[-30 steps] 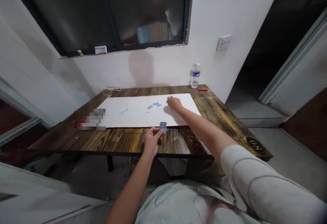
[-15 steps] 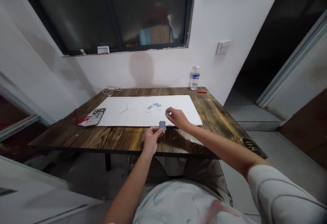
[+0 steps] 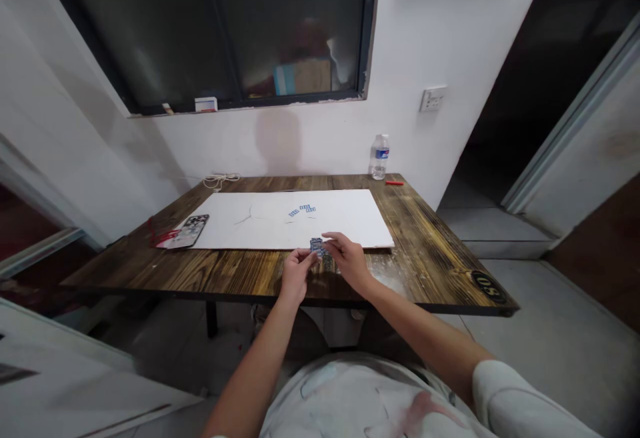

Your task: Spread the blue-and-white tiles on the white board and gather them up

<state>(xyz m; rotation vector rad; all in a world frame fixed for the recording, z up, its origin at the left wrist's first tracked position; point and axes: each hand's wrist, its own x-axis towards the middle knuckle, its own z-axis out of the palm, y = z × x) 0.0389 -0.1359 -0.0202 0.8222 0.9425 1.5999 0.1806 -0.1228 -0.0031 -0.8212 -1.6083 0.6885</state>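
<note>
My left hand (image 3: 296, 273) pinches a small blue-and-white patterned piece (image 3: 317, 245) between thumb and fingers, just over the table's front part. Close on its right, my right hand (image 3: 349, 258) has its thumb and fingers at the piece's right edge; whether a separate bit is between them is too small to tell. Beyond both hands lies a white board (image 3: 345, 215). On it are several small blue-outlined pieces (image 3: 294, 213) in a loose, bent row, along with thin dark lines at the left and middle.
A patterned phone (image 3: 190, 231) with a red cord lies over the board's left end. At the back of the wooden table (image 3: 420, 251) are a white cable (image 3: 220, 179), a water bottle (image 3: 380, 158) and a red pen-like item (image 3: 395, 183).
My right hand has come back from over the board toward my left hand and now meets the patterned piece. My left hand has stayed nearly in place. The view has shifted slightly.
</note>
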